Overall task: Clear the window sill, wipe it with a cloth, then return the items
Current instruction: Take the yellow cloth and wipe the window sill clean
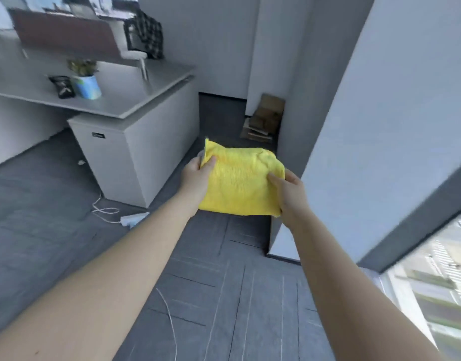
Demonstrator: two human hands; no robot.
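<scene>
the cloth (241, 183) in my fingers (211, 162) is bright yellow with a fine ribbed weave. the desk (135, 82) is pale grey, carrying a pot (88, 87) banded blue, green and white beside a black pouch (62, 86). the floor (211, 295) is dark grey with thin lighter lines, and a black-and-white checked garment (148, 35) hangs behind.

Open floor (219, 295) lay below the cloth (241, 181); left of the cloth stood the bench (135, 100) and its cabinet (146, 149); right of it rose a wall (380, 126); beyond it, stacked cardboard (265, 118) blocked the narrow corner; a cable (104, 209) trailed left of the cloth.
</scene>
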